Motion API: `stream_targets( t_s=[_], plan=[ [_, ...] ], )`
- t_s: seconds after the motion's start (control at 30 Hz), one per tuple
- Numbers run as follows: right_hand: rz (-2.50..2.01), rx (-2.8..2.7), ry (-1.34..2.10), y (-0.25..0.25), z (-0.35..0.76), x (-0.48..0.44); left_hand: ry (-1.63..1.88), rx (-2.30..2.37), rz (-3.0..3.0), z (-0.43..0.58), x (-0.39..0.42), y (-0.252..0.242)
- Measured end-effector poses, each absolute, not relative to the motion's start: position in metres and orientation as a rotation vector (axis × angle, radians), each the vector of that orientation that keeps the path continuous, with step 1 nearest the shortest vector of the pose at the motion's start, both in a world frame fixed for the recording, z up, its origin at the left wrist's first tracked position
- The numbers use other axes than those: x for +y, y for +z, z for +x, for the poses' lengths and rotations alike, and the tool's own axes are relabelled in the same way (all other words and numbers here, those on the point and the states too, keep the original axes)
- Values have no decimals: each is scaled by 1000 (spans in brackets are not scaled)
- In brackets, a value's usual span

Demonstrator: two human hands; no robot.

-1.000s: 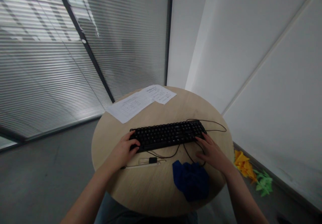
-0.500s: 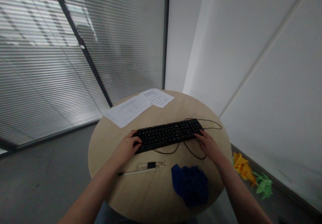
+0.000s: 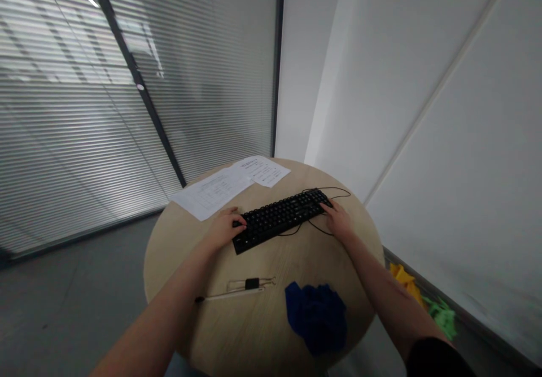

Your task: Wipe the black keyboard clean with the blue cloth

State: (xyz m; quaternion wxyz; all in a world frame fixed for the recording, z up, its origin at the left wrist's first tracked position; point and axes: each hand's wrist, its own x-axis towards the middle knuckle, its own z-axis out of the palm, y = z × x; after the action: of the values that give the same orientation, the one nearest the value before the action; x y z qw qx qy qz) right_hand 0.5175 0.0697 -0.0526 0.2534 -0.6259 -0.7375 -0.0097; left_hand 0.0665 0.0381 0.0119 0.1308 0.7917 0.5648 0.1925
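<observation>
A black keyboard [image 3: 282,217] lies tilted across the round wooden table [image 3: 169,264], its right end farther back than its left. My left hand [image 3: 226,227] grips its left end, fingers bent over the edge. At the right end, my right hand [image 3: 337,219] holds the edge, with fingertips on the keys. A thin black cable loops behind the right end and in front of the keyboard. Nearer to me lie a black binder clip [image 3: 252,283] with long wire arms, a thin white stick [image 3: 232,294] with a dark tip, and a crumpled blue cloth [image 3: 317,316].
Printed white sheets [image 3: 212,192] overlap at the table's back left. On the floor to the right are orange [image 3: 405,281] and green [image 3: 441,316] crumpled pieces. Blinds [image 3: 203,83] cover the glass at the left, and a white wall [image 3: 423,83] stands at the right.
Both hands have moved the keyboard farther back on the table, and its right end has swung away from me. The cable loops have shifted with it. The view has tilted slightly.
</observation>
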Motion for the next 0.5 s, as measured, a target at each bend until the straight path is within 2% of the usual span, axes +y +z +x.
stream_targets(
  t_s=[0.17, 0.37, 0.5],
  plan=[
    [-1532, -1853, -107, -49, 506, 45, 673, 1613, 2177, 55, 47, 6],
    [-1718, -2009, 337, -32, 493, 2, 695, 1526, 2063, 54, 46, 10],
    [-1787, -2163, 466, -26, 480, -16, 653, 1591, 1942, 58, 47, 16]
  ],
)
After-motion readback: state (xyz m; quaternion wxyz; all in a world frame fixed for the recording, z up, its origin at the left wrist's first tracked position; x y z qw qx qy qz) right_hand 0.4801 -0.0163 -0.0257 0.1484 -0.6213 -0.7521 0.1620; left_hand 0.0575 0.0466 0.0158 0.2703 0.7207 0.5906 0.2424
